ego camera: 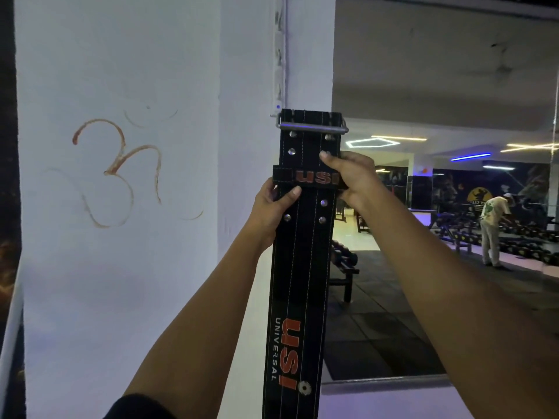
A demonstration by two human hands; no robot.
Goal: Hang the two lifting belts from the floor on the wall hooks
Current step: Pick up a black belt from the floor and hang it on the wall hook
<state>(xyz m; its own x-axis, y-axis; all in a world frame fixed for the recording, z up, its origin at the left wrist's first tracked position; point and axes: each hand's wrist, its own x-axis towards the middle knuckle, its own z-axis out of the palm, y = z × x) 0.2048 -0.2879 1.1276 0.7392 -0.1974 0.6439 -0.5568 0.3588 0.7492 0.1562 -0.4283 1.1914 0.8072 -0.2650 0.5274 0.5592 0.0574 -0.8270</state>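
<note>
A black leather lifting belt with red USI lettering hangs upright in front of the white pillar. Its metal buckle is at the top, level with a small metal hook that juts from the pillar's corner strip. My left hand grips the belt's left edge just under the keeper loop. My right hand holds the right edge at the loop. Whether the buckle rests on the hook is not clear. The second belt is out of sight.
A white pillar with a red painted symbol fills the left. To the right a large wall mirror reflects the gym: dumbbell racks, black floor mats and a person bending over weights.
</note>
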